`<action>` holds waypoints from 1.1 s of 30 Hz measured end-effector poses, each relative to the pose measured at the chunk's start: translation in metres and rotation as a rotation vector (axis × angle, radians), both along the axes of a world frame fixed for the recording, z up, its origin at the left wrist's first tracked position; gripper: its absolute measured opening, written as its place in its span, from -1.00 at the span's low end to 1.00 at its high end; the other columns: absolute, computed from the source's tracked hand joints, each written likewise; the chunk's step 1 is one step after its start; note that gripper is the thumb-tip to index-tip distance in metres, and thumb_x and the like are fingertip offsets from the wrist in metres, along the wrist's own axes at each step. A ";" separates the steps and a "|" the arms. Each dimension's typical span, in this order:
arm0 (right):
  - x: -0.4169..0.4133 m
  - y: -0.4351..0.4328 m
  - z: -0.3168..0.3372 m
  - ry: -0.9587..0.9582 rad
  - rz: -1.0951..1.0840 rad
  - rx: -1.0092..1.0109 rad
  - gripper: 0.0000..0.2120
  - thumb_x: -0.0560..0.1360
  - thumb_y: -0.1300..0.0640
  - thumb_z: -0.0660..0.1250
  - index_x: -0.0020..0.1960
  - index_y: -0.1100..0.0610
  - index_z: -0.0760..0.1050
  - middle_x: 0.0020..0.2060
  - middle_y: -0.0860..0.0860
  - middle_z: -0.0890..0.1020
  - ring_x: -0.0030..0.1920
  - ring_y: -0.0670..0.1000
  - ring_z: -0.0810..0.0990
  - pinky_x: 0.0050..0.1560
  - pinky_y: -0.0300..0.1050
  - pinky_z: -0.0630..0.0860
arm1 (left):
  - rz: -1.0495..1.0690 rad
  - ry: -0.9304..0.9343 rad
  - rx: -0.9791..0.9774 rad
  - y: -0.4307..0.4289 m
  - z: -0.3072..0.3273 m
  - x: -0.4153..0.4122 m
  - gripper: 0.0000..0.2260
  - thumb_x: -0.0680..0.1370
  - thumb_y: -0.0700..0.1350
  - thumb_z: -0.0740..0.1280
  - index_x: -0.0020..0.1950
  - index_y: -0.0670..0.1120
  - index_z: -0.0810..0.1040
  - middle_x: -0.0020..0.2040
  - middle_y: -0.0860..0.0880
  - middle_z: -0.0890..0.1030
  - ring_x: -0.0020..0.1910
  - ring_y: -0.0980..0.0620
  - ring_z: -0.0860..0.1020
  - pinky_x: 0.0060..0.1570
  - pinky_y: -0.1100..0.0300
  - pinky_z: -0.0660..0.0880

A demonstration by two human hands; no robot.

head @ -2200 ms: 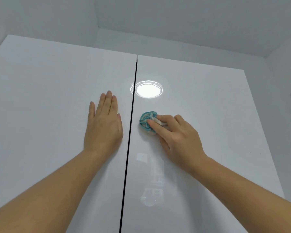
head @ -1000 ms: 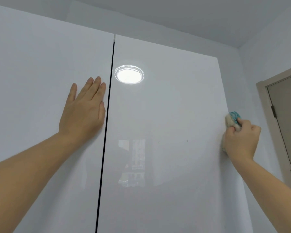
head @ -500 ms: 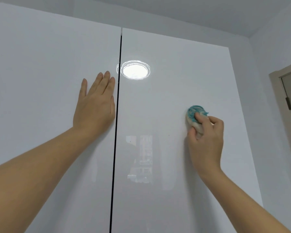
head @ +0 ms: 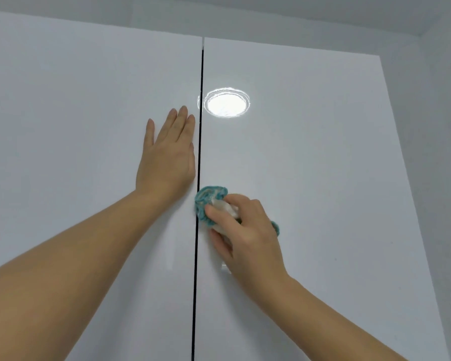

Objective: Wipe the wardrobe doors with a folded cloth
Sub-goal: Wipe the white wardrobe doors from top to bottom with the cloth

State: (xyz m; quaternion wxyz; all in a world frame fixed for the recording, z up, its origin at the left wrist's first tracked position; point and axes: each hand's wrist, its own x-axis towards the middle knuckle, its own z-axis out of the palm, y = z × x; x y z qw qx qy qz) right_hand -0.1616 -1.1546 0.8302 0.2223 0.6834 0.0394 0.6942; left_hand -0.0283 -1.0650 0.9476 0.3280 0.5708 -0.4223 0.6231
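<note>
The cloth is a small teal and white bundle, soft and light. I judge it will flatten under pressure and may unfold if the grip is loose. The best hold seems to be over its back, thumb on one side and fingers on the other, so that a flat pad faces the surface. It lies on the right door, its left edge reaching the dark gap between the doors, at about 5 o'clock from the left hand and at 6 o'clock from the round reflection of a lamp. The right hand grips it. Its fingers are curled narrowly round the bundle, and teal edges come out at 11 o'clock and a little at 3 o'clock of the hand. The left hand lies flat on the left door, fingers straight and close together, holding nothing, just beside the gap. The doors are glossy and hard, so the cloth probably slides easily, and the flat hand may steady the left door.
</note>
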 end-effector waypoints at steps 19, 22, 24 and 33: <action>-0.138 -0.110 0.009 -0.146 -0.201 0.245 -0.67 0.47 0.26 0.39 0.23 0.09 0.54 0.15 0.09 0.53 0.04 0.15 0.47 -0.12 0.08 0.52 | 0.103 0.075 0.013 0.007 -0.023 -0.006 -0.53 0.66 -0.11 -0.03 0.57 -0.17 0.07 0.59 -0.12 0.03 0.56 -0.07 -0.01 0.50 -0.16 -0.10; -0.157 -0.125 0.009 -0.234 -0.172 0.362 -0.68 0.51 0.24 0.36 0.24 0.05 0.50 0.16 0.04 0.48 0.11 0.11 0.45 -0.12 0.06 0.52 | 0.092 -0.015 0.057 0.005 -0.065 -0.015 -0.51 0.63 -0.10 -0.05 0.55 -0.20 0.14 0.57 -0.15 0.10 0.55 -0.11 0.07 0.48 -0.22 -0.05; -0.165 -0.133 0.008 -0.284 -0.159 0.423 -0.70 0.52 0.24 0.34 0.23 0.05 0.49 0.17 0.04 0.47 0.15 0.11 0.43 -0.10 0.06 0.51 | 0.085 -0.087 0.112 0.003 -0.098 -0.023 -0.50 0.61 -0.10 -0.04 0.53 -0.22 0.19 0.56 -0.16 0.15 0.54 -0.12 0.13 0.46 -0.25 0.00; -0.187 -0.149 -0.002 -0.367 -0.200 0.542 -0.71 0.54 0.25 0.27 0.24 0.09 0.47 0.19 0.10 0.43 0.16 0.14 0.41 -0.11 0.01 0.46 | 0.096 0.034 0.125 0.000 -0.161 -0.020 -0.48 0.60 -0.08 -0.01 0.55 -0.23 0.14 0.57 -0.15 0.10 0.55 -0.11 0.08 0.47 -0.23 0.02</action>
